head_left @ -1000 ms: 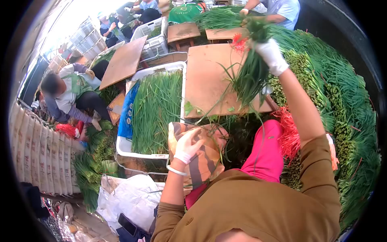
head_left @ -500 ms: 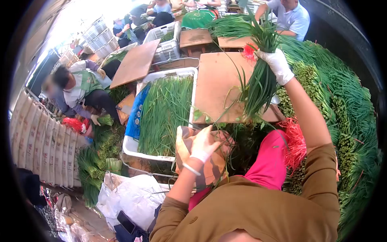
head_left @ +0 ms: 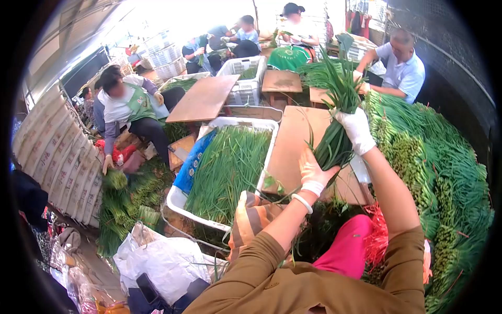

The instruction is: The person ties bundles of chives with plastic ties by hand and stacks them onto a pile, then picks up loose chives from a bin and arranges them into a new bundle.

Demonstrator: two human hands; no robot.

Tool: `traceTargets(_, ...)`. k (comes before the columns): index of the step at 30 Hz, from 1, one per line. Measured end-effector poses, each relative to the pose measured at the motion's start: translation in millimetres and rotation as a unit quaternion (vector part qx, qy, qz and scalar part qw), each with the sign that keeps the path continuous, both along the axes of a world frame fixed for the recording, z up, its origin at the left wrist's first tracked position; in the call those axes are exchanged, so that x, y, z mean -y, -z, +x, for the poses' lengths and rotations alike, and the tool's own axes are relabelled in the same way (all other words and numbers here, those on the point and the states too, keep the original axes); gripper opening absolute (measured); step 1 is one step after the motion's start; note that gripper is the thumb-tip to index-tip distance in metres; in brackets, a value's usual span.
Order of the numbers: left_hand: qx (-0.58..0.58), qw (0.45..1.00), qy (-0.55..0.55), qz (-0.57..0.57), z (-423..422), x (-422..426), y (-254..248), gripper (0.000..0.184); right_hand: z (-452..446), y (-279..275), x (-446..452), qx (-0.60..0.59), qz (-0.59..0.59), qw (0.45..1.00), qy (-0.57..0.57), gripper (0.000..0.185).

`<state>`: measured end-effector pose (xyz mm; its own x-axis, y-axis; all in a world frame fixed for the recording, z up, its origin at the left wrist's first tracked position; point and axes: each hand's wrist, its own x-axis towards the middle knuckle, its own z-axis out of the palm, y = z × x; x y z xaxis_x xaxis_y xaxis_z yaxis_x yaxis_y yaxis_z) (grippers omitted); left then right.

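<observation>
My right hand (head_left: 356,131), in a white glove, is closed around a bunch of long green chives (head_left: 334,142). The bunch is upright and slightly tilted, leaf tips above the fist, above a brown board (head_left: 298,131). At the lower left side of the bunch is my left hand (head_left: 315,170), in a pale glove with a white cuff. Its fingers are stretched upward and its thumb is spread apart, against the lower part of the bunch. A white crate (head_left: 171,199) with loose chives (head_left: 227,167) stands to the left of the board.
Stacked chive bundles (head_left: 449,157) fill the right side. Red ties (head_left: 375,235) hang beside my pink-clad knee (head_left: 345,248). A white sack (head_left: 162,261) and a phone (head_left: 147,288) lie at lower left. Co-workers sit at left, behind, and at upper right (head_left: 400,68).
My left hand has moved up and right, from below the board's edge to the bunch. My right hand still grips the chives, now a little lower. The camera view has tilted up.
</observation>
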<state>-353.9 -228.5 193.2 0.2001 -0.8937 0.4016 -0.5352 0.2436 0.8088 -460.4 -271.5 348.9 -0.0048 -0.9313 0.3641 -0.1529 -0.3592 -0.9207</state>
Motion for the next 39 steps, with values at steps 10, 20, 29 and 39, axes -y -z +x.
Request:
traceTargets(10,-0.061,0.982,0.176,-0.02,13.9,39.9,-45.9,0.119,24.2,24.4,9.8,0.073,0.003,0.995,-0.074,0.025)
traceTargets(20,-0.096,0.97,0.224,-0.015,38.4,-14.1,-101.6,0.075,27.5,-10.4,-54.8,0.0,0.001,0.987,-0.158,0.032)
traceTargets(29,-0.434,0.801,0.386,0.145,91.4,-93.2,-101.5,0.02,73.8,-20.0,-93.5,0.01,0.156,0.932,-0.327,0.037)
traceTargets(39,-0.657,0.748,0.082,0.038,249.3,-142.7,16.1,0.014,90.3,315.5,-163.9,0.046,0.346,0.822,-0.45,0.042)
